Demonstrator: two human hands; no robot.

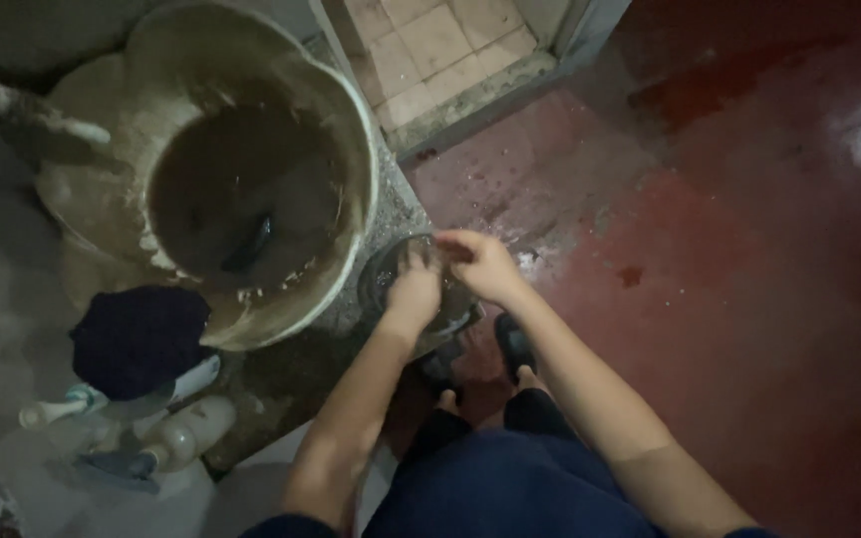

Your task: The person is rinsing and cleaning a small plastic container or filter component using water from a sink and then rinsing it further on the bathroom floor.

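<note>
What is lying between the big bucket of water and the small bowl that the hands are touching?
In the head view, only a strip of speckled stone ledge separates the big bucket from the small bowl; nothing lies on it.

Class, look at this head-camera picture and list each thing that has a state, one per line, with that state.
Large bucket: upright, holds murky brown water.
Small round basin: on the floor, both hands in it.
Left hand: fingers down in the basin.
Right hand: over the basin rim; grip unclear.
Red floor: wet, splashed near the basin.
Dark cloth: crumpled beside the bucket.
White bottles: lying on their sides.
</note>
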